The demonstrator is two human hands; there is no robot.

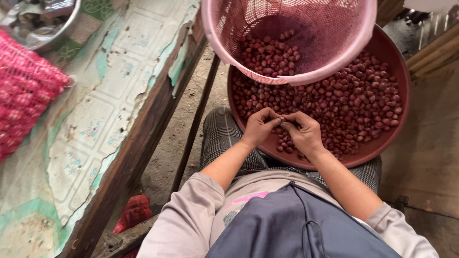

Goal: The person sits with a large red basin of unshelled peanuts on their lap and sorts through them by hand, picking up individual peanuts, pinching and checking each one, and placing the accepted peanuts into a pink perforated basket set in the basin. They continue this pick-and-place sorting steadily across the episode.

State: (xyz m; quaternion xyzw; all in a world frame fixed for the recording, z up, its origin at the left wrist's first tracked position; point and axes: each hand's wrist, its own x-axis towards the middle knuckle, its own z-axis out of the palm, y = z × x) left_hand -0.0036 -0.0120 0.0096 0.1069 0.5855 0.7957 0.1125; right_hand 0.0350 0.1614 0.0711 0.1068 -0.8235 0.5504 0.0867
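From the head camera, your left hand [258,125] and right hand [302,132] meet over the near edge of the round brown tray [400,71] resting on your lap, both forearms reaching forward from pushed-up grey sleeves, wrists bent slightly down. The fingers of both hands are drawn together, thumb against fingertips, pinching one small reddish-brown seed [282,119] between them where the two hands touch; the seed itself is mostly hidden by the fingertips. The tray is filled with many more of these small, glossy, dark red seeds [354,95], spread thickly across its far and right parts and thinner near your hands. A pink mesh basket [334,28] leans over the tray's far rim, tilted toward you, with a smaller heap of the same seeds lying in its lower side. To your left stands a worn wooden surface [124,95] covered in a patterned, torn sheet, with a pink net sack [24,91] lying on it.
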